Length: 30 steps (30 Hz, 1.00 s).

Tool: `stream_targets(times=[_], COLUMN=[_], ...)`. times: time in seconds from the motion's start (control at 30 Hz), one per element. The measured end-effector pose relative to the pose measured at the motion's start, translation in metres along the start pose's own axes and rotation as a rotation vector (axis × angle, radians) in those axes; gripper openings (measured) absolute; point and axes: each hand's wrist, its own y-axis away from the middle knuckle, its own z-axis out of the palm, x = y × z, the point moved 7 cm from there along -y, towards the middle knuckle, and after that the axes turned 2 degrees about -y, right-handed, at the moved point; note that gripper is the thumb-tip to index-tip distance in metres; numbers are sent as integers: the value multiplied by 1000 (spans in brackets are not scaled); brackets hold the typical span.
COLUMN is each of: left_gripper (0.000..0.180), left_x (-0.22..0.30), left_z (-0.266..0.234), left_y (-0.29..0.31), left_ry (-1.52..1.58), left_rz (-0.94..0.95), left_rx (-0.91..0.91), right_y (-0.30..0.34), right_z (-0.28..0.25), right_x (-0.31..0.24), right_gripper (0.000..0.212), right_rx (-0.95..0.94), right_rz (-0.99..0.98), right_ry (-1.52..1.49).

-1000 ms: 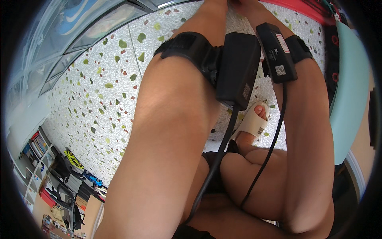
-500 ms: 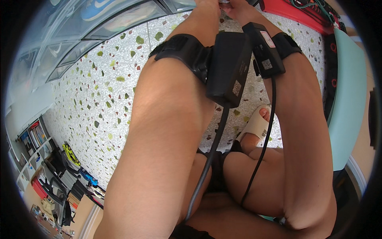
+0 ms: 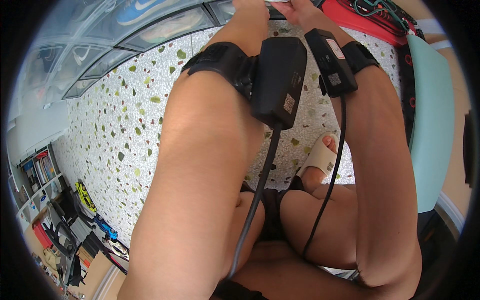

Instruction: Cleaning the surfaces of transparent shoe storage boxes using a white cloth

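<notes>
My left hand (image 3: 251, 5) is at the top edge of the picture, with its fingers cut off from view. To its right is my right hand (image 3: 296, 10), also partly outside the frame; its visible fingers curl toward a sliver of a whitish thing (image 3: 274, 1) between the hands, too little of it showing to name. Both hands are beside the front of clear stacked shoe boxes (image 3: 172, 31). Black box-shaped devices, one on the left forearm (image 3: 280, 82) and one on the right (image 3: 330, 62), are strapped on with cables running down.
A blue shoe (image 3: 142, 11) shows through a clear box. At the upper right lie a red case (image 3: 345, 14) with dark cords and a pale teal panel (image 3: 432, 120). My slippered foot (image 3: 317, 157) rests on the speckled floor (image 3: 120, 130). Shelves and toy cars (image 3: 105, 225) are at left.
Both hands and the left forearm have shifted slightly left and up in the picture. The shoe boxes appear a little further right and lower, and the whitish sliver shows more.
</notes>
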Motion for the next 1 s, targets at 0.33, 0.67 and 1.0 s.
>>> stream_targets(times=[0.33, 0.67, 1.0], left_gripper=[37, 31, 27], left_x=[21, -4, -48], left_z=[-6, 7, 1], left_y=[19, -20, -31], left_ry=[-71, 384, 243], left_rz=[80, 108, -150], left_rx=[6, -79, -117], right_y=[70, 9, 4], right_z=[30, 35, 3], right_x=[-27, -5, 61], right_gripper=[23, 25, 29], right_rx=[-12, -86, -348], right_rz=[-981, -1161, -1541], right_ry=[1451, 1972, 2200])
